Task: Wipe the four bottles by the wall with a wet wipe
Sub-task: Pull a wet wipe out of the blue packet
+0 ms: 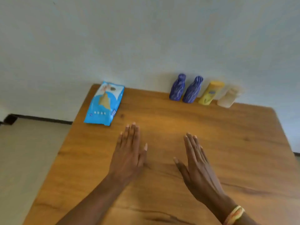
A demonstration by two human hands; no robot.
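Two empty hands rest flat, fingers straight. Left hand (128, 158) is nearer the blue wet-wipe pack (104, 103), just ahead-left, lengthwise toward the wall (146, 38); right hand (198, 169) lies farther.

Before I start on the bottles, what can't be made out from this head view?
- Head view, motion blur: print on the wipe pack and yellow bottle is unreadable; whether the pack is open is unclear.
- Head view: clear bottle fades into the pale wall, its cap indistinct.
- Head view: near edge of the table is cut off by the frame.
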